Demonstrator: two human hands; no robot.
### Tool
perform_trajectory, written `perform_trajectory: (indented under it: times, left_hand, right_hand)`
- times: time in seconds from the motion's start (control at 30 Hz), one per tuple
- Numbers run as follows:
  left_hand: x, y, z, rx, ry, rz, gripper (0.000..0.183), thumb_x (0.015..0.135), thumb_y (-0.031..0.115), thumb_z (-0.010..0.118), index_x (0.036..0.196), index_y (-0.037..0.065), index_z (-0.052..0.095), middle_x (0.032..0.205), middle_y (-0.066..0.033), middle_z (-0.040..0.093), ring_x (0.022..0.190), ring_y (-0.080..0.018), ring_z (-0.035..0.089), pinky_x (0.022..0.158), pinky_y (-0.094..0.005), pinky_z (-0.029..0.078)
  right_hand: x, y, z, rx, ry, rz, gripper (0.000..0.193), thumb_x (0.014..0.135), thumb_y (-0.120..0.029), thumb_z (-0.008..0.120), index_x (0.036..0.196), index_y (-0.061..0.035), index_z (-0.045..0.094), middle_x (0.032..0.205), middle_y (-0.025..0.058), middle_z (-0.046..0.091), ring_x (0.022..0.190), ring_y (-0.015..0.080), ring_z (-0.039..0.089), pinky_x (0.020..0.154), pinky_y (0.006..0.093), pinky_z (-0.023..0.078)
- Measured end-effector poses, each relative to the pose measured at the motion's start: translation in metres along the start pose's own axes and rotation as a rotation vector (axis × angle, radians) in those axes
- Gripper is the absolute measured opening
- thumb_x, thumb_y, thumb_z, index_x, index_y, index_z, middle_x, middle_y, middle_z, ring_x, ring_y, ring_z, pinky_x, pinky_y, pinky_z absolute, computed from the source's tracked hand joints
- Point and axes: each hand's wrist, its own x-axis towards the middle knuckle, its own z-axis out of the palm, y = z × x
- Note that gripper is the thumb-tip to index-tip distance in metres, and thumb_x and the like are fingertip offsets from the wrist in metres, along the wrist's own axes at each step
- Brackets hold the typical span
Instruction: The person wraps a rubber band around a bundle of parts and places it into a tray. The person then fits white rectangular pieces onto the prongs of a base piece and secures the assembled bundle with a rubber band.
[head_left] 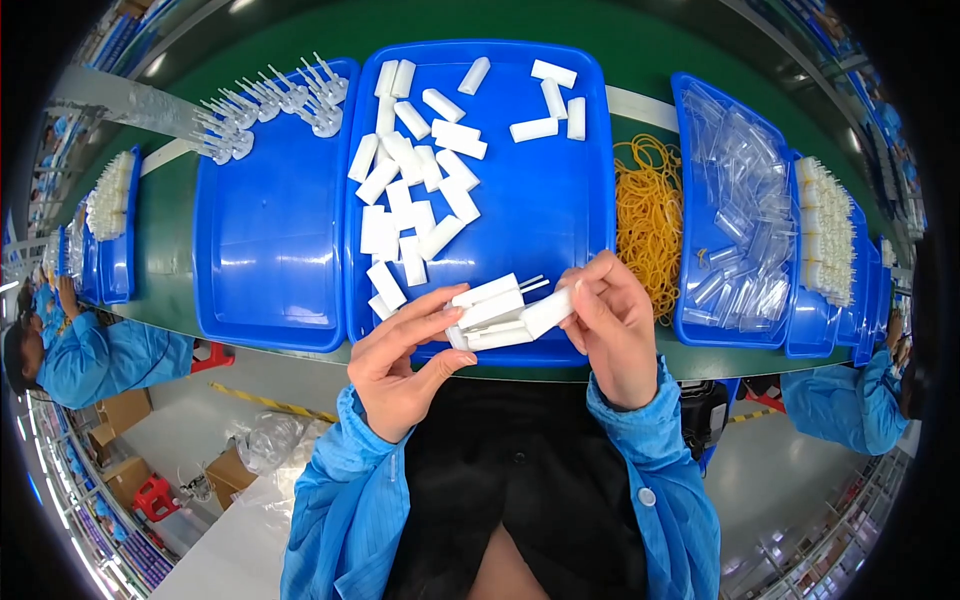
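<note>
My left hand [398,368] is closed round the base of a white pronged plastic piece [459,337], held tilted over the front edge of the middle blue tray [540,262]. White rectangular blocks [490,303] sit along its prongs, and two thin prong tips stick out bare toward the right. Between the thumb and fingers of my right hand [618,325] is another white block [549,311], its near end meeting the held piece. Whether a prong runs inside that block I cannot tell. Many loose white blocks [402,157] lie in the tray, mostly on its left side.
Left is a blue tray [265,330] with several white pronged pieces [270,95] standing at its back. To the right lie yellow rubber bands [648,215] and a blue tray of clear plastic pieces [740,200]. Co-workers in blue sleeves [120,360] sit on both sides.
</note>
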Motion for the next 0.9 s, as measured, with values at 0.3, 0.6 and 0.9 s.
perform_trajectory:
  times: [0.3, 0.6, 0.9]
  left_hand:
    - [0.0, 0.0, -0.001, 0.032, -0.007, -0.014, 0.038, 0.069, -0.004, 0.074, 0.105, 0.001, 0.063, 0.117, -0.0211, 0.057, 0.1, -0.027, 0.061, 0.079, -0.031, 0.054]
    - [0.0, 0.002, -0.001, 0.07, -0.043, -0.005, 0.039, 0.067, -0.003, 0.075, 0.104, 0.0, 0.063, 0.116, -0.0207, 0.058, 0.099, -0.0266, 0.062, 0.082, -0.0322, 0.052]
    - [0.001, 0.002, -0.001, 0.033, -0.058, 0.006, 0.037, 0.067, -0.003, 0.075, 0.102, 0.0, 0.063, 0.114, -0.022, 0.059, 0.102, -0.0276, 0.06, 0.084, -0.0329, 0.051]
  right_hand:
    - [-0.003, 0.004, 0.006, -0.609, 0.029, -0.422, 0.011, 0.081, 0.005, 0.063, 0.089, 0.0007, 0.055, 0.084, 0.0082, 0.057, 0.065, 0.0076, 0.046, 0.06, 0.0197, 0.037]
    - [-0.002, 0.004, 0.004, -0.521, -0.033, -0.276, 0.007, 0.082, 0.004, 0.061, 0.087, 0.0007, 0.057, 0.085, 0.0064, 0.056, 0.067, 0.0076, 0.047, 0.062, 0.0193, 0.037]
    - [0.0, 0.01, 0.009, -0.777, -0.002, -0.492, 0.012, 0.075, -0.002, 0.071, 0.082, -0.0026, 0.062, 0.081, 0.0075, 0.064, 0.075, 0.0147, 0.053, 0.053, 0.0215, 0.038]
